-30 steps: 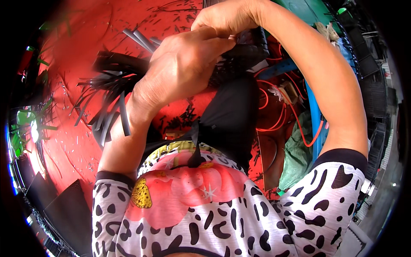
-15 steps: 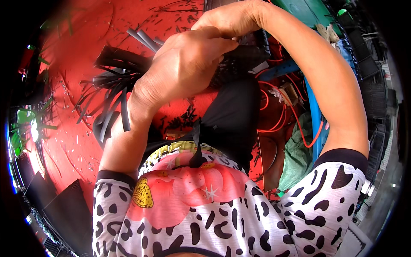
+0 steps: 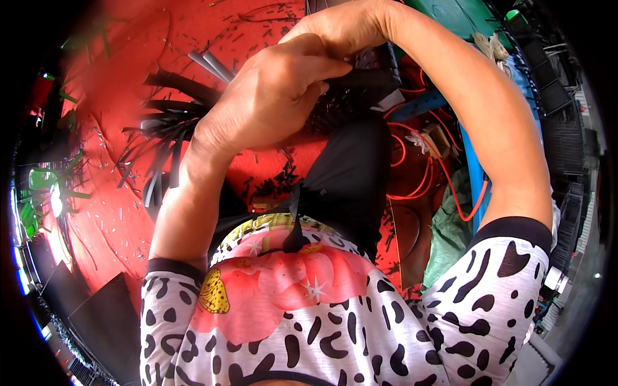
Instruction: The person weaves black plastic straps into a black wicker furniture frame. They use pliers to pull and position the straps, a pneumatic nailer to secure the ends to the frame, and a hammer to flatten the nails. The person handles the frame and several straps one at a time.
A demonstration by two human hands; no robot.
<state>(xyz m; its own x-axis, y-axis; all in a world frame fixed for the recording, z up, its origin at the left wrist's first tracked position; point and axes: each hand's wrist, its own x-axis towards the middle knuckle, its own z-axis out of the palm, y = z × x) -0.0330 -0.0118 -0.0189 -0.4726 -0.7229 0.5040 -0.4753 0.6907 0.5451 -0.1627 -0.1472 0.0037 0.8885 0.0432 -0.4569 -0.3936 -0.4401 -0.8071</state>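
My left hand [image 3: 273,87] is closed in a pinch, its knuckles up and its fingertips pointing right. Against it, at the top middle, rests my right hand [image 3: 341,29], bent round from the right with its fingers curled and mostly hidden. Whatever the fingers grip between them is out of sight. Below them lies a black woven piece [image 3: 351,93], partly covered by my left hand. Flat black strips [image 3: 174,119] fan out to the left behind my left wrist. Two grey strips [image 3: 209,64] stick out above that wrist.
The red floor [image 3: 109,225] is strewn with short black scraps. Orange-red hose [image 3: 425,186] loops at the right, beside a blue edge [image 3: 476,193] and a green sack [image 3: 447,238]. Dark panels [image 3: 106,321] stand at lower left; a green container [image 3: 457,16] is at top right.
Both hands have shifted slightly left and stay together. The fanned black strips have swung and spread differently behind my left wrist.
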